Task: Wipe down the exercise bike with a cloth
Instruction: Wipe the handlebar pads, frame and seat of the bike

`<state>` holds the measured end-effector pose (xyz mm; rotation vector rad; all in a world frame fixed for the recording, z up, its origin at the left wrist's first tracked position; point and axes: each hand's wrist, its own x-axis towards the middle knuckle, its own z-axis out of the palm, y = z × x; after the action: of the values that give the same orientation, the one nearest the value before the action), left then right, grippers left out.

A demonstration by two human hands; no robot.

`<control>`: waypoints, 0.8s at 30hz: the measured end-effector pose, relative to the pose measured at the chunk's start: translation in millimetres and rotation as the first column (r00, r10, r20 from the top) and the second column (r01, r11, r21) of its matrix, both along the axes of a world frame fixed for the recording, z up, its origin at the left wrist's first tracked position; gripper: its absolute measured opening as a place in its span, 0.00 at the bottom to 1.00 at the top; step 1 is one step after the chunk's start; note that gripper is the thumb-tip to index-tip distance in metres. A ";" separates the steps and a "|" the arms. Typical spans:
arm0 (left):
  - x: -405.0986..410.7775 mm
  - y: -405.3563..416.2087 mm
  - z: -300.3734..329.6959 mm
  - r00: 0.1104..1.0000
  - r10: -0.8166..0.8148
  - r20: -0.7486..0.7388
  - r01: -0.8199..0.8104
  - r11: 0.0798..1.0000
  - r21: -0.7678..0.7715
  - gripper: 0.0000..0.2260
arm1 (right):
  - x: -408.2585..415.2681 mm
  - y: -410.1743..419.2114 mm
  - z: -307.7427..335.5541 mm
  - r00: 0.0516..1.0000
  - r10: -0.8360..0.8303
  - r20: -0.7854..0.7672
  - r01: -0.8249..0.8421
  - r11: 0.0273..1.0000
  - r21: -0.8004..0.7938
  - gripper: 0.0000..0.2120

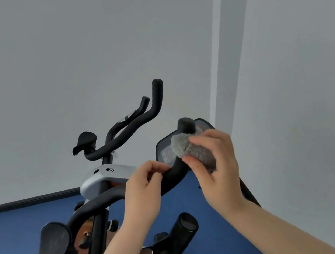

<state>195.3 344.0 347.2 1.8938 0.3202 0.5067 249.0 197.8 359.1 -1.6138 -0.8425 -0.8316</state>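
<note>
cloth point(190, 148) on handlebar point(173, 176) | console point(165, 149) behind | second bike point(126, 129) apparently farther back

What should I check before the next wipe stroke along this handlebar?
1. Cloth wrapped on the handlebar near its tip: ok.
2. Right hand gripping the cloth: ok.
3. Left hand steadying the bar below the cloth: ok.
4. Bar tip wiped: cannot tell.
5. Display panel behind the cloth clear of the stroke: cannot tell.
6. Far handlebars done: cannot tell.

Fluffy grey cloth point(190, 149); matt black foam handlebar point(171, 177); smooth silver bracket point(103, 176).
</note>
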 end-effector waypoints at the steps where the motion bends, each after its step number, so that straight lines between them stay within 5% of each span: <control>1: -0.8 0.4 0.0 1.000 -0.002 0.000 0.002 1.000 0.005 0.17 | -3.7 -2.4 -8.4 0.998 0.022 -0.052 -0.022 1.000 -0.003 0.14; 7: 1.5 -1.4 -0.1 0.999 0.014 -0.034 -0.014 1.000 0.028 0.16 | 9.3 -4.5 27.3 0.958 0.184 -0.219 -0.108 0.942 0.318 0.12; 13: -0.7 -2.2 1.3 0.999 0.018 -0.050 -0.015 0.999 0.050 0.16 | -18.9 -4.9 -18.2 0.862 0.297 -0.410 -0.207 0.946 0.250 0.14; 20: -0.2 -2.0 -1.8 0.999 0.018 -0.046 -0.015 0.998 0.062 0.15 | -4.6 5.5 17.9 0.915 0.205 -0.348 -0.107 0.954 0.279 0.13; 24: -0.6 1.3 -3.7 0.999 -0.012 -0.039 0.015 0.997 0.078 0.15 | -17.6 -0.8 -9.9 0.794 0.267 -0.546 -0.128 0.951 0.280 0.08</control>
<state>194.7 345.3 343.5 1.9823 0.3168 0.4805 231.4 197.0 349.1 -1.4203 -0.4414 -0.2352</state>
